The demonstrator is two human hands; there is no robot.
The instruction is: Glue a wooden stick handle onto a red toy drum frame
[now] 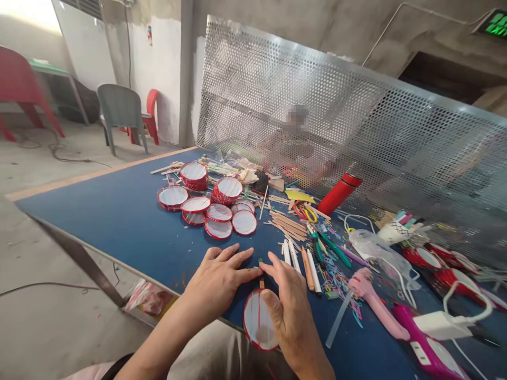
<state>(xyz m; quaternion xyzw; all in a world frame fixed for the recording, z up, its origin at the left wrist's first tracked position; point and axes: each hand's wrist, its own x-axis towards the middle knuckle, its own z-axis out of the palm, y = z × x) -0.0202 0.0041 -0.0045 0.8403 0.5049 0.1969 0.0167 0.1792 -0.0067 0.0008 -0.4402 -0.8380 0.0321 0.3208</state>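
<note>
We're looking along a blue tabletop, and on its left half a pile of red-rimmed film discs is lying stacked and scattered. Moving right, the left hand is resting flat near the front edge, spread wide, its index fingertip stretching to just beside a short wooden stick with a green tip. That stick is standing at the top of a single red-rimmed film disc, which is sitting right at the tabletop's near edge with a red line running across it. The right hand is arching over that disc, its thumb pressing on the film and its fingers narrowing toward the stick; whether it is truly gripping, I can't tell. Further right, loose wooden sticks are lying in a bundle, a red flask is standing against a perforated metal screen, and a pink glue gun and a magenta glue gun are lying toward the right edge.
</note>
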